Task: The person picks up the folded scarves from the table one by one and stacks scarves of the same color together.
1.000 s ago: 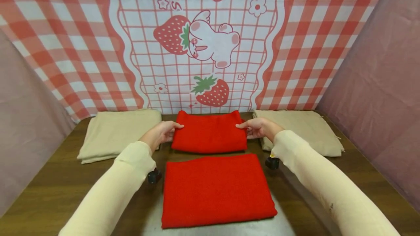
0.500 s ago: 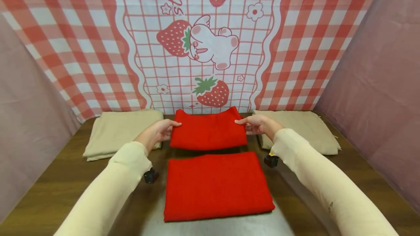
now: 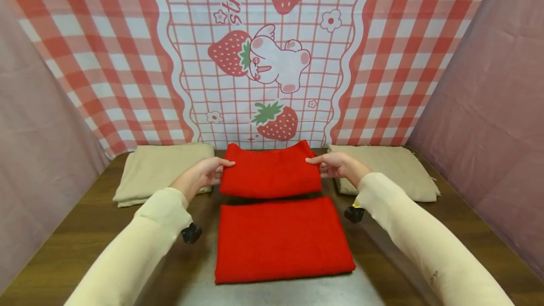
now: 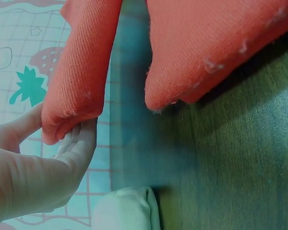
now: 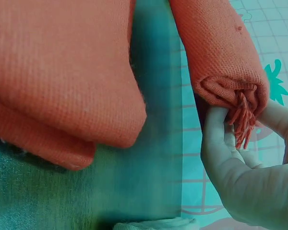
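Between the two hands hangs a folded red scarf (image 3: 269,173), lifted a little off the table with its top edge sagging in the middle. My left hand (image 3: 207,170) grips its left end, thumb on the near face and fingers behind. At the other end my right hand (image 3: 337,165) pinches it the same way. In the right wrist view that end of the scarf (image 5: 225,62) shows rolled layers and a tuft of fringe. A second folded red cloth (image 3: 282,242) lies flat nearer the body, untouched by either hand.
Folded beige cloths lie at the back left (image 3: 163,171) and back right (image 3: 386,171) of the wooden table (image 3: 80,240). Under the nearer red cloth is a grey shiny surface (image 3: 280,294). A strawberry-print curtain (image 3: 276,70) hangs behind.
The scarf has stayed between both hands, rising slightly and then lowering a little, its top edge now sagging more. The camera view has shifted slightly.
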### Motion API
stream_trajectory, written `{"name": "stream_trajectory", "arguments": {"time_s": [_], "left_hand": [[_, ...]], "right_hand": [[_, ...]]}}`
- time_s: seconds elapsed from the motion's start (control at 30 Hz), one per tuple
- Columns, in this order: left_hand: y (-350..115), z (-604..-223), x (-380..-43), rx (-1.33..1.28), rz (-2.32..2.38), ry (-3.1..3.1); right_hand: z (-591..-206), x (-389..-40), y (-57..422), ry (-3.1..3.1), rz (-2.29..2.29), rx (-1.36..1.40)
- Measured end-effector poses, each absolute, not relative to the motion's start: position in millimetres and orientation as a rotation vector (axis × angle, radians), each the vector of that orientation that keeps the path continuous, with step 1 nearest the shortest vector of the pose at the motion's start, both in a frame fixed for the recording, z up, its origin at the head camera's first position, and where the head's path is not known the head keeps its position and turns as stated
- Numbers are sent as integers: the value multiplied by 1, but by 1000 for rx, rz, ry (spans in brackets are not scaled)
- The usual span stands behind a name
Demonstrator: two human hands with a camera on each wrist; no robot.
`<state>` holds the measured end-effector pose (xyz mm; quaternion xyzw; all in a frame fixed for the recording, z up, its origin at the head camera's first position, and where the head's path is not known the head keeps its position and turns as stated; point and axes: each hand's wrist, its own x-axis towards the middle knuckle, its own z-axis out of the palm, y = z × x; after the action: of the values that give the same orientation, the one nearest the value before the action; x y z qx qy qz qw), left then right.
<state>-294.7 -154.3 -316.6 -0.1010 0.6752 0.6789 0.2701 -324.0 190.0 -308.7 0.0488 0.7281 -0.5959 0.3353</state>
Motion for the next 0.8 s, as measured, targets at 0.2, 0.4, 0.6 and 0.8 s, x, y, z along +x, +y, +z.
{"name": "stream_trajectory", "arguments": {"time_s": [0.2, 0.4, 0.6, 0.8], "left_hand": [[-153, -315, -289, -242, 1833, 1839], [-156, -315, -284, -231, 1829, 1859], [-153, -313, -280, -203, 1829, 1878], [-151, -316, -274, -178, 1793, 1941]], "right_hand": [[-307, -318, 195, 1928, -1555, 86], [-307, -315, 191, 1958, -1539, 55], [-306, -309, 195, 1984, -1532, 39], [-308, -307, 197, 1992, -1530, -7]]}}
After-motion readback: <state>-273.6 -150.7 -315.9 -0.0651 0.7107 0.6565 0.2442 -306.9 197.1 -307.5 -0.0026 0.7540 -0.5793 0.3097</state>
